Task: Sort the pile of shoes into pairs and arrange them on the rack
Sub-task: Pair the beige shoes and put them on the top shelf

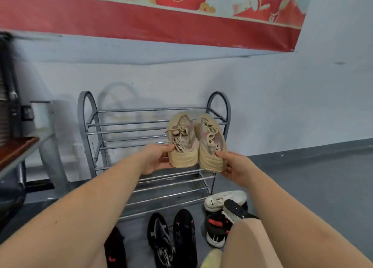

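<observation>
Beige sneakers, one in each of the hands: left hand (156, 158) grips the left sneaker (182, 141) by its heel, right hand (235, 167) the right sneaker (211, 142), both held before the metal rack (141, 130); dark shoes (173, 237) lie on the floor below.

It looks like a plain entry or storage corner of a home. Behind the two hands' grip a metal shoe rack (153, 146) stands against a bare pale wall (282, 98) on a grey painted floor (312, 183). Above hangs a red festive banner (141, 19). Below the grip, loose shoes (173, 239) lie about. Far left stands a metal-framed table (24, 146).
</observation>
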Motion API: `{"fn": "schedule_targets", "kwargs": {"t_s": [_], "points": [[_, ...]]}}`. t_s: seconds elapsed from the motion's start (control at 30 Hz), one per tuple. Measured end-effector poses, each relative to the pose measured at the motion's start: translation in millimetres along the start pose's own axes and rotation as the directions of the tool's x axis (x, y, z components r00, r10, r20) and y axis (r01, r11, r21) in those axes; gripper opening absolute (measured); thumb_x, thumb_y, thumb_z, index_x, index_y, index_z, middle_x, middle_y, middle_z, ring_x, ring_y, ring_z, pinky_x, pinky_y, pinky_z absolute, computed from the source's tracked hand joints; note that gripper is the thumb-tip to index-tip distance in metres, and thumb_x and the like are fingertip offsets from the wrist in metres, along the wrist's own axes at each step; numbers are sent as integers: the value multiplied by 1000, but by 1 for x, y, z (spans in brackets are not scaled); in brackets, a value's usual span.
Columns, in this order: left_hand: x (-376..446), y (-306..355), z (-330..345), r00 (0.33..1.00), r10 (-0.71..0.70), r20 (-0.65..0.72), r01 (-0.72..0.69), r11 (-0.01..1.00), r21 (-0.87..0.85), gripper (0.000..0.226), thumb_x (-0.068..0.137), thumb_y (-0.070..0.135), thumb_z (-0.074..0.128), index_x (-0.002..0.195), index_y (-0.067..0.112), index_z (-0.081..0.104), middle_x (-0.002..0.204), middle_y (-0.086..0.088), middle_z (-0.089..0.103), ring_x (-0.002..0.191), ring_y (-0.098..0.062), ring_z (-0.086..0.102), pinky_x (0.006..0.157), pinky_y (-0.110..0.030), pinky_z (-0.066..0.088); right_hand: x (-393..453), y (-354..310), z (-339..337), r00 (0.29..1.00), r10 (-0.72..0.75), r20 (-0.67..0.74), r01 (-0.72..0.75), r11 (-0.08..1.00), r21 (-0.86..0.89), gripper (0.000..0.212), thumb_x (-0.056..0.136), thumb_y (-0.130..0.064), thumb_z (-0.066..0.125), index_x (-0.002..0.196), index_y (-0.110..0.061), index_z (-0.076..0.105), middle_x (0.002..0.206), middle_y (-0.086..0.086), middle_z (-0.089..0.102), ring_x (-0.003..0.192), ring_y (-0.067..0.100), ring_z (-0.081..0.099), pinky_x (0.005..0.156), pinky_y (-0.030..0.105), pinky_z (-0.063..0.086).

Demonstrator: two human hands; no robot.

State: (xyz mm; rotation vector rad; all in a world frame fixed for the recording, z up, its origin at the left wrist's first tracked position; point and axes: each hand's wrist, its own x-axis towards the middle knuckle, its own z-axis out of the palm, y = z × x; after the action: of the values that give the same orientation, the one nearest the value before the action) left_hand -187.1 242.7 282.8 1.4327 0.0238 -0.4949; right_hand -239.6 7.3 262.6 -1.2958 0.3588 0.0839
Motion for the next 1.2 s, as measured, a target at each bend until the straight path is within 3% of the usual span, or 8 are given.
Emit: {"fn": "schedule_targets", "kwargs": {"t_s": [0.1,0.23,0.3,0.5,0.63,0.87,1.03,1.2], "points": [[3,17,-9,999,39,-16,-40,999,-15,17,94,13,49,88,6,64,85,-8,67,79,-21,63,51,-27,57,8,-16,16,1000,-23,15,23,1000,-6,19,80,-18,72,95,-12,64,63,-2,71,49,8,65,40,18,46],[10,29,-35,995,59,-83,-63,997,-49,18,94,14,50,86,7,64,84,-7,66,77,-20,62,49,-25,55,26,-25,48,998,-43,42,45,998,-37,40,77,-17,75,112,-12,57,89,4,69,72,14,64,51,23,50],[14,33,-54,991,58,-117,-66,996,-65,17,95,15,50,89,7,63,87,-8,65,78,-20,62,50,-25,56,37,-27,68,997,-21,69,25,998,-53,38,78,-16,75,112,-9,58,91,5,70,77,16,65,57,25,51],[30,51,-110,966,72,-250,-88,995,-52,17,95,12,48,88,5,62,86,-9,64,74,-22,62,50,-29,55,81,-35,128,989,17,149,0,994,-111,36,78,-13,74,111,-11,59,101,8,69,85,19,65,57,25,51],[48,69,-152,929,125,-349,-107,992,70,14,94,11,49,92,4,61,90,-13,65,78,-24,63,63,-33,55,116,-47,169,979,45,200,-10,984,-176,29,80,-11,72,107,-8,61,97,6,70,84,19,66,53,23,54],[78,89,-201,859,208,-468,-104,965,239,23,92,8,51,72,8,62,77,-13,62,65,-22,61,44,-23,54,164,-60,230,986,41,162,5,961,-276,12,81,-9,72,85,-5,61,82,8,67,73,20,65,58,28,56],[92,88,-215,814,268,-516,-32,906,421,28,94,15,48,91,-6,66,95,-27,66,88,-37,64,84,-49,54,181,-57,252,990,25,141,23,943,-332,18,81,-10,72,91,-4,59,85,10,65,75,21,63,73,36,56],[97,82,-222,789,328,-519,24,828,560,29,94,17,44,97,-2,66,100,-24,66,95,-38,62,87,-46,52,185,-53,261,993,27,118,29,892,-451,35,82,-14,71,110,4,58,94,13,61,86,25,59,80,38,54]]}}
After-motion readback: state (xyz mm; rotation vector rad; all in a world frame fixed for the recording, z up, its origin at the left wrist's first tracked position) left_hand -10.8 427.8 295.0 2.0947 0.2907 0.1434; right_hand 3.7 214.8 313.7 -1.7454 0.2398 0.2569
